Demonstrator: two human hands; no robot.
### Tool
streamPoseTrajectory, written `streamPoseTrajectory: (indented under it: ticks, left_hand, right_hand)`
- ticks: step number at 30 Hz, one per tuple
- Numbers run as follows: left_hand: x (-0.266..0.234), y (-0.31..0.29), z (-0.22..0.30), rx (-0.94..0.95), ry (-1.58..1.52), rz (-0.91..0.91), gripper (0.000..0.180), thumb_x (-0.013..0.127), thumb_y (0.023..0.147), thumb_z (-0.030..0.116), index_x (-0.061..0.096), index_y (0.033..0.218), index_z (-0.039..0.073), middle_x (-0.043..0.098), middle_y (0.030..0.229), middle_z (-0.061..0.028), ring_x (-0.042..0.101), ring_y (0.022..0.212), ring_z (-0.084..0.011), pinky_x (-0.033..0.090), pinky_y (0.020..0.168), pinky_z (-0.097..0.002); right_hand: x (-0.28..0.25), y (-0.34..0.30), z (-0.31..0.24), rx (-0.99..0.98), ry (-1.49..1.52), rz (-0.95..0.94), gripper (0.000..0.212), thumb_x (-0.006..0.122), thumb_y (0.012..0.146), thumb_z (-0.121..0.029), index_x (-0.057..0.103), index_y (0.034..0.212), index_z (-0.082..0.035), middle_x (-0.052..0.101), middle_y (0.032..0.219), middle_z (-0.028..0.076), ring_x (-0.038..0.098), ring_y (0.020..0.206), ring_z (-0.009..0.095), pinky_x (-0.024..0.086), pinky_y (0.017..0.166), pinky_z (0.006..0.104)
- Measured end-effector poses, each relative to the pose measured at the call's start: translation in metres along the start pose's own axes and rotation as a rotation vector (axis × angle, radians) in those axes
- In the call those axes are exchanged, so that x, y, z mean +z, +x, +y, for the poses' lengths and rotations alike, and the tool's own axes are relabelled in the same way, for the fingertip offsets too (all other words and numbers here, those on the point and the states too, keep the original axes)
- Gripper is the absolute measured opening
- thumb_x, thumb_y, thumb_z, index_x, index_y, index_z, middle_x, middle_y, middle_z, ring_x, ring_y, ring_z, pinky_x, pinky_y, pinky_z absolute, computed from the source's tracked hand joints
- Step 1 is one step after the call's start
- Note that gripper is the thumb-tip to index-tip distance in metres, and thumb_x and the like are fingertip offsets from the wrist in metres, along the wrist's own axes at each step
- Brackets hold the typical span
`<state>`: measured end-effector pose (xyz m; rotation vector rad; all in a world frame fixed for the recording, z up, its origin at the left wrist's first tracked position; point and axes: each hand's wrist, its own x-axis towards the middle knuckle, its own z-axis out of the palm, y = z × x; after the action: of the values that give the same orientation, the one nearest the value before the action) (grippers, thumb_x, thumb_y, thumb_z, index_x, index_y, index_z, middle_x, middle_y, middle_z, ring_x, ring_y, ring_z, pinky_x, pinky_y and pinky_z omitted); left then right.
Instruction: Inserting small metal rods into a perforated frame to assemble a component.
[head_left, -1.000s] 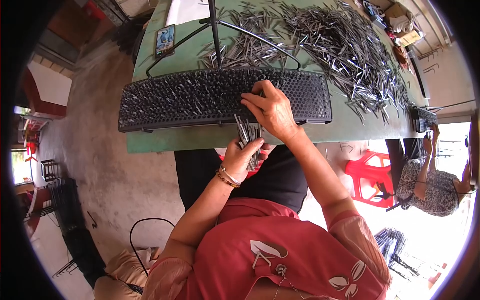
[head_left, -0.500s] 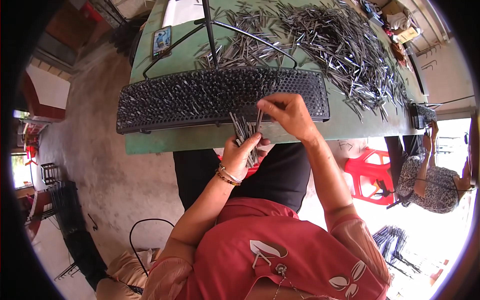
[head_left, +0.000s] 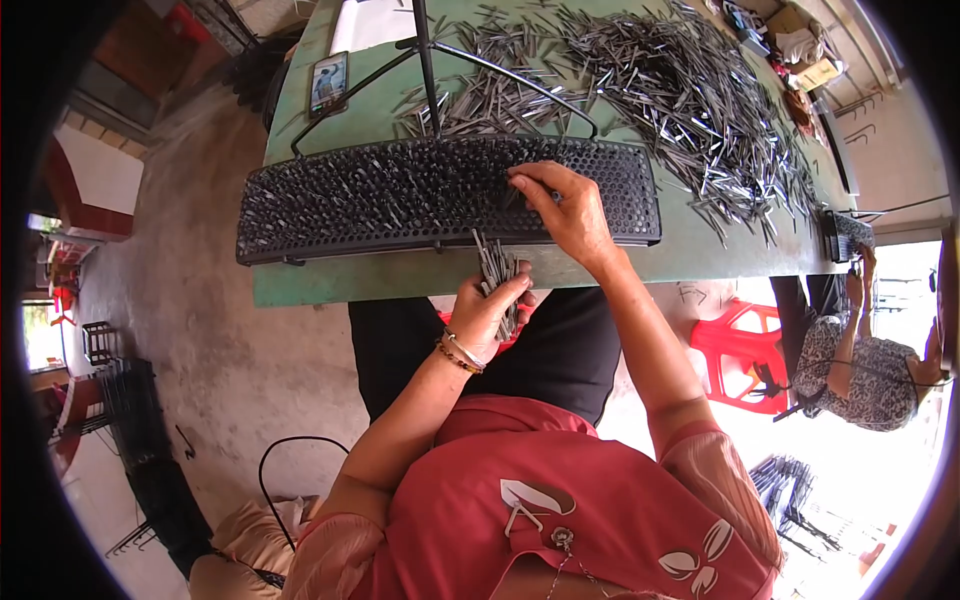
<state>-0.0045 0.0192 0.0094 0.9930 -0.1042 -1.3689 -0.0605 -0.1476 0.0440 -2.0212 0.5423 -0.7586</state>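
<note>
Sticks (head_left: 492,255), thin and dark, make a bunch in the left hand (head_left: 485,308). The thumb and fingers curl around the bunch and hold it tight, with the tops poking up. The bunch is just below the front edge of a long black tray (head_left: 625,195) full of round holes.

The right hand (head_left: 568,205) is over the tray, right of the middle. Its thumb and first finger come close at the tips, low over the holes. I cannot tell if they pinch a stick, because that spot is dark.

Lots of little sticks stand in the tray on the left and in the middle. At the right end, round open holes show. The tray sits along the near edge of a green counter (head_left: 370,283). Black rods (head_left: 425,85) rise behind it. A big messy pile (head_left: 710,130) of loose sticks lies behind the tray, mostly to the right. A phone (head_left: 329,82) lies at the left.
</note>
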Motion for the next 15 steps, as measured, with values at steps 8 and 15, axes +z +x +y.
streamPoseTrajectory:
  ticks: [8, 15]
  left_hand:
    - [0.0, 0.001, 0.0, -0.019, 0.003, -0.026, 0.02, 0.062, 0.086, 0.009, 0.06, 0.103, 0.0, 0.06, 0.082, -0.0038, 0.058, 0.068, -0.0114, 0.05, 0.052, -0.0249]
    - [-0.001, 0.002, -0.001, -0.038, -0.001, -0.048, 0.021, 0.062, 0.086, 0.009, 0.059, 0.105, 0.0, 0.058, 0.082, -0.002, 0.057, 0.069, -0.0114, 0.054, 0.055, -0.0285]
  right_hand:
    - [0.007, -0.006, -0.003, -0.127, -0.077, 0.073, 0.016, 0.061, 0.085, -0.007, 0.064, 0.098, 0.001, 0.064, 0.084, 0.012, 0.064, 0.068, 0.02, 0.05, 0.06, 0.028]
    - [0.008, -0.01, -0.006, 0.091, 0.066, 0.115, 0.018, 0.058, 0.088, -0.006, 0.063, 0.103, 0.001, 0.066, 0.086, 0.008, 0.061, 0.068, 0.011, 0.048, 0.061, 0.0231]
